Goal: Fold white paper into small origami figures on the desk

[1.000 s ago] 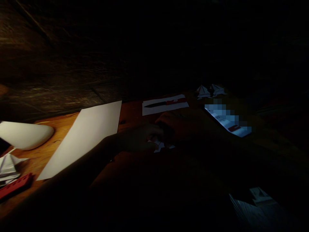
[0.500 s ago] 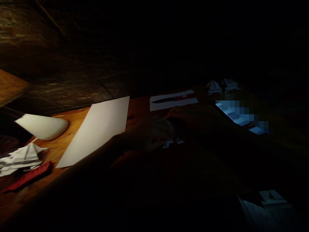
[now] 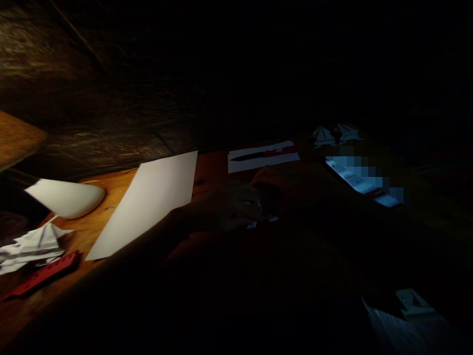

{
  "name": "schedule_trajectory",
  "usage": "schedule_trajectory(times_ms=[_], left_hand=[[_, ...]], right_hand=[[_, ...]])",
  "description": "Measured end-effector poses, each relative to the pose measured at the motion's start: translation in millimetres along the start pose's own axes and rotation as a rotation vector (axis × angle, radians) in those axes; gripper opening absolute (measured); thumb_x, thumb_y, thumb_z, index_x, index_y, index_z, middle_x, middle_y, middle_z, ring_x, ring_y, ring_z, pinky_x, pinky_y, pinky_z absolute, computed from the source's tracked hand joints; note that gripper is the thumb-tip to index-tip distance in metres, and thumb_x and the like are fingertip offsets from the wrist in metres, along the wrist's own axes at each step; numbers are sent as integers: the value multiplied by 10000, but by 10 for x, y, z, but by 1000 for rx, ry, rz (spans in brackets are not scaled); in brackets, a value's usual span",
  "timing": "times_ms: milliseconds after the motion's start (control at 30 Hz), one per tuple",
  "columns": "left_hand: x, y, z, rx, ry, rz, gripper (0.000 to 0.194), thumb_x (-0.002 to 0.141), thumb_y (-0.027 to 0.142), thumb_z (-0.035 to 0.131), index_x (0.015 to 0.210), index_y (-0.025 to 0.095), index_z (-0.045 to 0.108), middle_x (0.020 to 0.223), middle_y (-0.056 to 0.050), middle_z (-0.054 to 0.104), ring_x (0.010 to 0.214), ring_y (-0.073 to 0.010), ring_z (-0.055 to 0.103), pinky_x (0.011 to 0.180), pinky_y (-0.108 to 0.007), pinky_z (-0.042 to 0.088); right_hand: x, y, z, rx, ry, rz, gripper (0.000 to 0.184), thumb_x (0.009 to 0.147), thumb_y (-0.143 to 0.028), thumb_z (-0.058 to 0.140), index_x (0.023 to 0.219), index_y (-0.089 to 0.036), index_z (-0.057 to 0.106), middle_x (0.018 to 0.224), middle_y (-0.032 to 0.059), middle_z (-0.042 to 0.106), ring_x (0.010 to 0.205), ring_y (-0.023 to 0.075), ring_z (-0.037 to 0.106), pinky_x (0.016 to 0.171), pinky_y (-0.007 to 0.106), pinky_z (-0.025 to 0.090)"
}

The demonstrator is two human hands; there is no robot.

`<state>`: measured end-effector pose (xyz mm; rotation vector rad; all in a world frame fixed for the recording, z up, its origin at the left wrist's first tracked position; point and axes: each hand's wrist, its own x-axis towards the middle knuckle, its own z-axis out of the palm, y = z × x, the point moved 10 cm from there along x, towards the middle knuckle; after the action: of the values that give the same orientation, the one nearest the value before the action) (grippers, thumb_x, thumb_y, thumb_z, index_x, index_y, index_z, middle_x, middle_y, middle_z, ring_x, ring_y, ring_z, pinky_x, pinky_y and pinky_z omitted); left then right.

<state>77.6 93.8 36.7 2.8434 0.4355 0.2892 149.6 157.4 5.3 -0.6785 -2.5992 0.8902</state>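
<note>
On the dim desk, the left hand curls its fingers around a small paper piece; the right hand is too shadowed to tell. The paper looks light, easily creased, best pinched lightly by its edges.

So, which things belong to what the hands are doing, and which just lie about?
In use, it seems: small white paper, at the left hand and right hand.
Apparently lying about: large white sheet; knife on narrow paper; red bar; creased papers at left; two folded papers at back right; lit screen; white rounded object.
</note>
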Motion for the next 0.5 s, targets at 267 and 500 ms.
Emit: schedule_trajectory(times_ms=[267,500], left_hand=[[23,63,10,52,-43,-4,261,936,130,636,1109,272,770,1124,-43,739,1081,-236,638,936,-382,498],[58,84,-12,33,1,24,226,941,147,563,957,235,771,1018,-40,731,971,-212,639,876,-360,493]], right_hand=[[-27,-56,6,-67,52,47,583,791,-381,798,1316,-213,608,1357,120,575,1266,325,532,1073,518,451],[-46,-81,14,-96,100,223,498,808,-409,766,1260,-247,630,1357,85,586,1239,315,540,1020,502,451]])
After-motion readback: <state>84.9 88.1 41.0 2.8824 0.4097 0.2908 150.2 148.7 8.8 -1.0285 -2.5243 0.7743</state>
